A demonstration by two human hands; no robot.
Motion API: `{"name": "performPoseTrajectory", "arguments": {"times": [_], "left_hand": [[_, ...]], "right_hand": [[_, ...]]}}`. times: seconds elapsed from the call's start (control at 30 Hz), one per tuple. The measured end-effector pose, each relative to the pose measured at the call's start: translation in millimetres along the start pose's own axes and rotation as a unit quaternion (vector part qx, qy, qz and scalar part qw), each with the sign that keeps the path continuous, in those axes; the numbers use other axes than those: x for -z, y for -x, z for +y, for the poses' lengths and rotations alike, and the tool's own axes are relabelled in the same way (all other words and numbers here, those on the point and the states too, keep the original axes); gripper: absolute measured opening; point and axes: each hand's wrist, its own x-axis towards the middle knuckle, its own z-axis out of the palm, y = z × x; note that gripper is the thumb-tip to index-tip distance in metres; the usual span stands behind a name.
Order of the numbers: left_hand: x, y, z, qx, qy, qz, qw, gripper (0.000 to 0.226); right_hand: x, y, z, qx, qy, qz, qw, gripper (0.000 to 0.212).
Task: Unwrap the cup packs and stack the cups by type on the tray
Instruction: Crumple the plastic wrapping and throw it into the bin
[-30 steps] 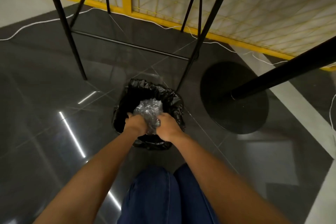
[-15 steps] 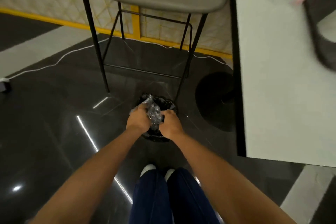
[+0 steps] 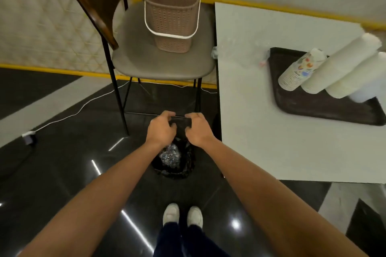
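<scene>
A crumpled clear plastic wrap (image 3: 170,155) lies inside a small bin lined with a black bag (image 3: 189,171) on the floor. My left hand (image 3: 161,129) and my right hand (image 3: 197,130) hover side by side just above the bin, fingers loosely curled, holding nothing. On the white table (image 3: 271,142) to the right sits a dark tray (image 3: 313,108). It carries a stack of patterned cups (image 3: 300,71) and two taller stacks of white cups (image 3: 338,64) beside it, with a paler stack (image 3: 367,94) at the right edge. All stacks are upright.
A grey chair (image 3: 158,64) stands behind the bin with a brown perforated basket (image 3: 173,6) on its seat. Its black legs and crossbar run close to my hands. A white cable (image 3: 83,106) crosses the dark glossy floor. My shoes (image 3: 182,216) are below the bin.
Both hands let go of the plastic wrap, which now lies in the bin. I have straightened up, so the hands are higher and the chair seat, basket and table came into view.
</scene>
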Motion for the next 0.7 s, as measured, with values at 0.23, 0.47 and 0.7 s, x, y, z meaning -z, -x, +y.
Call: {"name": "performPoseTrajectory", "arguments": {"times": [0.23, 0.47, 0.7], "left_hand": [[19, -22, 54, -0.061, 0.029, 0.017, 0.998, 0.036], [14, -52, 101, -0.111, 0.048, 0.017, 0.993, 0.037], [-8, -99, 155, -0.121, 0.064, -0.003, 0.991, 0.039]], "right_hand": [[60, -9, -6, 0.001, -0.017, 0.09, 0.996, 0.046], [106, -24, 9, -0.009, -0.053, 0.165, 0.985, 0.042], [160, -59, 39, -0.036, -0.059, 0.191, 0.979, 0.043]]}}
